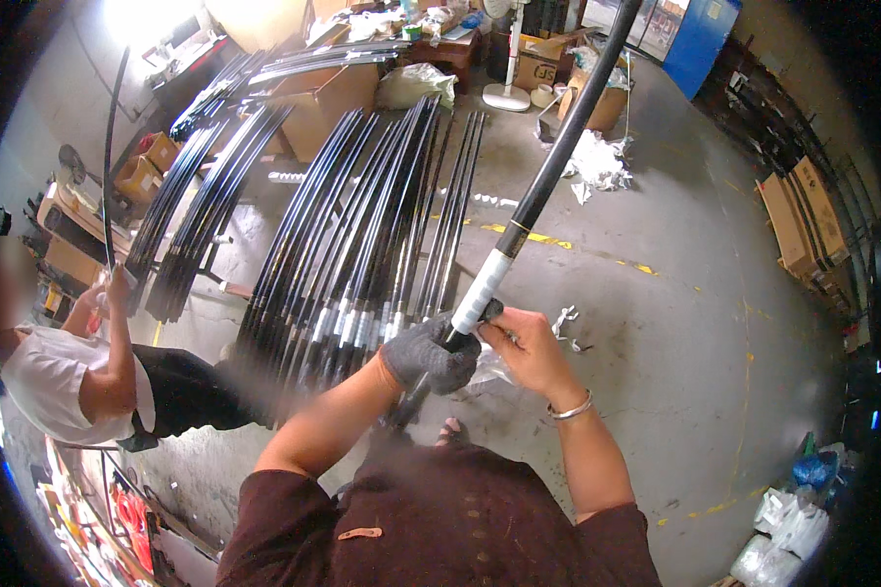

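A long glossy black pole (pixel 563 147) slants from my hands up to the top right, tilted, with a white wrapped band (pixel 482 292) around its lower part. My left hand (pixel 431 352), in a dark grey glove, is closed around the pole just below that band. Bare, with a silver bracelet at the wrist, my right hand (pixel 531 354) pinches with thumb and forefinger beside the band's lower end. What its fingertips hold is too small to make out. Some whitish clear film (pixel 492 368) shows between and behind my hands.
Many similar black poles (pixel 362 235) lie side by side on a rack ahead and left. A co-worker (pixel 78 382) at the left holds another upright pole (pixel 108 166). A white fan stand (pixel 507 96), crumpled white plastic (pixel 597 161) and cardboard boxes (pixel 803 220) stand around the grey floor.
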`<state>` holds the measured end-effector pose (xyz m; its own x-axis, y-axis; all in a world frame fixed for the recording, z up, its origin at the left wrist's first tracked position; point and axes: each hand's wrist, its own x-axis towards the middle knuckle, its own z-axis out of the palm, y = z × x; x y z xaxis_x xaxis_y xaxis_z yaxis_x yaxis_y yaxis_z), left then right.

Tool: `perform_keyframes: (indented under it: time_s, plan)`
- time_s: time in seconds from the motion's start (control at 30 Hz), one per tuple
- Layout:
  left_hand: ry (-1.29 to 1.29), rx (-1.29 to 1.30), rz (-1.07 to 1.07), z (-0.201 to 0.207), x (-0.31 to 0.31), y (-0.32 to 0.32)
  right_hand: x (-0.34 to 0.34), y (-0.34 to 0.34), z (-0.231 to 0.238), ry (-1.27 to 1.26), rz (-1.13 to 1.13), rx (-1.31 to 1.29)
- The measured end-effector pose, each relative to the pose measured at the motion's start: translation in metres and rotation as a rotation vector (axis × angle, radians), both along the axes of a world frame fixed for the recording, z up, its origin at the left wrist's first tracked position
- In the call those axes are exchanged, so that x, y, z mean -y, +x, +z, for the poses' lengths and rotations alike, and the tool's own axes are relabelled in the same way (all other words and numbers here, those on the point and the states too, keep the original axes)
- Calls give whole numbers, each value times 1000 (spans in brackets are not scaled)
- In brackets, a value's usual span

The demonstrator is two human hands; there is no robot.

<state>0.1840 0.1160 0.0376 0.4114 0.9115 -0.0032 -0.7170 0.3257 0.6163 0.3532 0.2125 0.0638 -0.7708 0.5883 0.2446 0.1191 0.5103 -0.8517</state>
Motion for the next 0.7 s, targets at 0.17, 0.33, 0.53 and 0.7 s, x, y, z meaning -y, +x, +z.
perform_keyframes:
  time_s: [0.17, 0.33, 0.53, 0.7]
  plan:
    - [4, 102, -77, -14, -7, -5, -24, 19, -17, -43, -141, 136]
    - [3, -72, 24, 19, 1, -25, -95, 104, -142, -136, -534, 148]
    - [6, -41, 33, 14, 31, -47, -108, 211, -170, -548, -827, -68]
    - [29, -268, 94, 18, 28, -46, -106, 252, -169, -701, -791, -326]
